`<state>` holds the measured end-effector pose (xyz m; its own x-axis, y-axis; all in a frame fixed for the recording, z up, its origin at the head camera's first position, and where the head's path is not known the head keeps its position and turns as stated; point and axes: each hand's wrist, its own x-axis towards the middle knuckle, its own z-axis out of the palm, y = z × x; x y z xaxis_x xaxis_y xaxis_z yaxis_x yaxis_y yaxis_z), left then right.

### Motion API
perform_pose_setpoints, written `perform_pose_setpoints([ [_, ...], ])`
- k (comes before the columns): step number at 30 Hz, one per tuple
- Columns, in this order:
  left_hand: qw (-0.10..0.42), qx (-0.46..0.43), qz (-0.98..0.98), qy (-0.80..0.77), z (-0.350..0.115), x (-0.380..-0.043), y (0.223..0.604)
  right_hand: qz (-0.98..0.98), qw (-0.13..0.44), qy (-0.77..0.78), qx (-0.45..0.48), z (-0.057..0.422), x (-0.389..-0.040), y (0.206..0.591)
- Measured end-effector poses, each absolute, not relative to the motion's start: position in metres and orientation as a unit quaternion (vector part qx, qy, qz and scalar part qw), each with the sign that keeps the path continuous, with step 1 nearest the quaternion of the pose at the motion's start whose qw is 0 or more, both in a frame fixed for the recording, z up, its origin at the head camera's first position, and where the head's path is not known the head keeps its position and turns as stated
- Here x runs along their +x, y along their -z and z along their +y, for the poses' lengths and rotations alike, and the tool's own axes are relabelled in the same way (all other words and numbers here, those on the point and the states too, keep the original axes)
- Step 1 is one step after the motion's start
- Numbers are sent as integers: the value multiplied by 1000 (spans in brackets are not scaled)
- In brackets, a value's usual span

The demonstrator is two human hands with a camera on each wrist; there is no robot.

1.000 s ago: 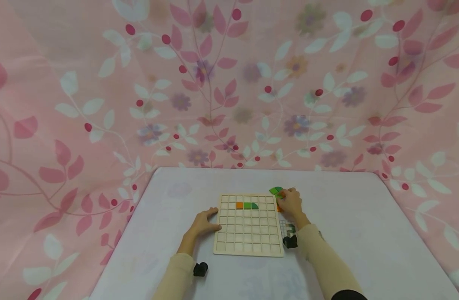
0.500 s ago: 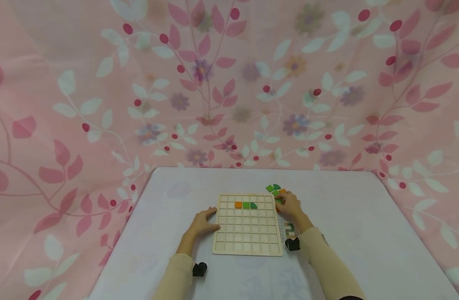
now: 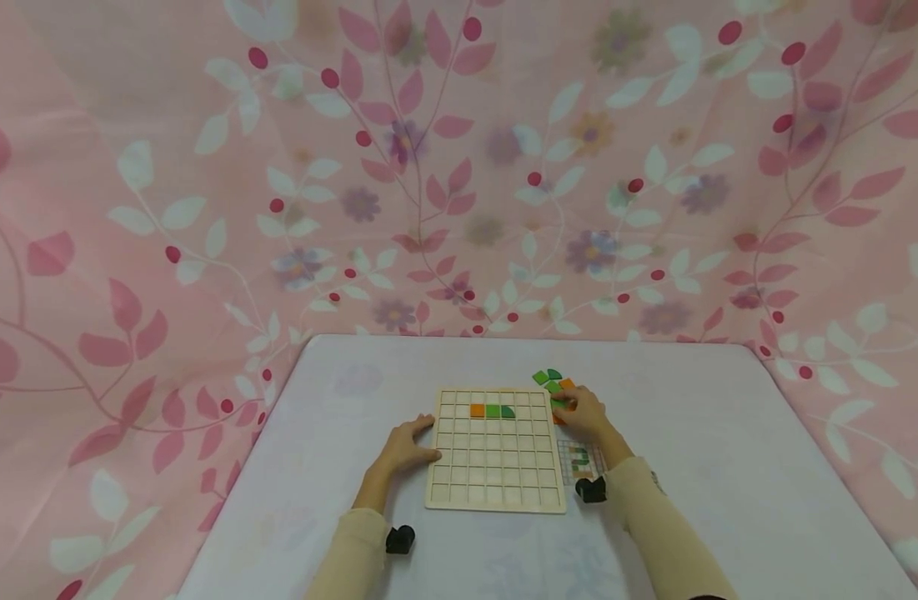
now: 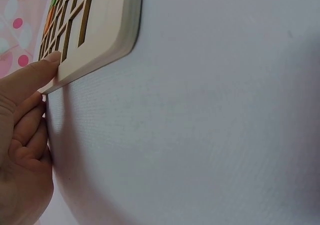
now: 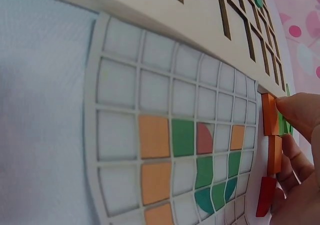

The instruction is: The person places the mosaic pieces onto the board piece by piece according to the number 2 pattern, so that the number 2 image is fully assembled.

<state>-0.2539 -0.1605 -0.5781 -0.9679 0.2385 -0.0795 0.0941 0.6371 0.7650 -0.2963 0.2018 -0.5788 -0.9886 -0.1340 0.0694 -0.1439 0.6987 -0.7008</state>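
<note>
A pale wooden grid board point(image 3: 496, 471) lies on the table, with an orange square point(image 3: 477, 411), a light green square point(image 3: 493, 411) and a dark green quarter-round piece point(image 3: 508, 412) side by side in its upper part. My left hand point(image 3: 406, 446) rests at the board's left edge, the thumb point(image 4: 37, 75) lying on its rim. My right hand point(image 3: 584, 412) is at the loose pieces by the right edge, thumb and finger about a light green piece point(image 5: 281, 124). Orange blocks point(image 5: 270, 115) and a red one point(image 5: 266, 197) lie close to these fingers.
A printed grid card point(image 3: 571, 461) with a colored pattern lies right of the board, partly under the right wrist. More green pieces point(image 3: 541, 377) and an orange one point(image 3: 567, 384) lie beyond the board's upper right corner. A floral curtain point(image 3: 459, 167) hangs behind the table.
Over the past second my right hand has drawn back toward me from the far pieces, uncovering several green and orange ones and more of the card. My left hand stays at the board.
</note>
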Motion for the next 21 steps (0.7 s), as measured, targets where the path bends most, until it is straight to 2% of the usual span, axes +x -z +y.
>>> perform_pose_setpoints([
  [10, 63, 126, 888, -438, -164, -251, 580, -928, 8, -368, 49, 201, -294, 578],
  [16, 78, 100, 895, -427, -161, -254, 580, -912, 85, -402, 2, 206, -293, 589],
  [21, 80, 99, 897, -422, -161, -252, 579, -879, 89, -468, -28, 222, -291, 593],
])
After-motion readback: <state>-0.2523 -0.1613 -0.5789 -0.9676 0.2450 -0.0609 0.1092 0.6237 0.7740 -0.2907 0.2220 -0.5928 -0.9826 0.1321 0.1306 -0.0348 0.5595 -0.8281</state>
